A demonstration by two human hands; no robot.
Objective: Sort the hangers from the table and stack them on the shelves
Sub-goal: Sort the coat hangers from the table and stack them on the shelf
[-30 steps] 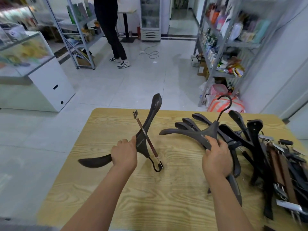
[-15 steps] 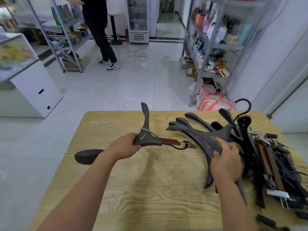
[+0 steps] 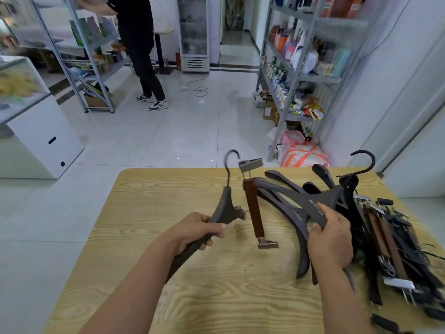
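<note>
Only the person's two arms show, coming in from the bottom edge. The left forearm and right forearm are bare right up to where the frame cuts them off, wrists included. The left hand and right hand are bare too, and the left thumbnail looks trimmed short.

The one view sits at head height over the near edge of the desk, facing forward and down. It is close above the left grip and right grip, each round a dark hanger, forearms entering from the bottom edge. Beyond the grips the wide angle takes in the tiled floor, one shelf rack up-right of the right grip, and another far past the left grip.
</note>
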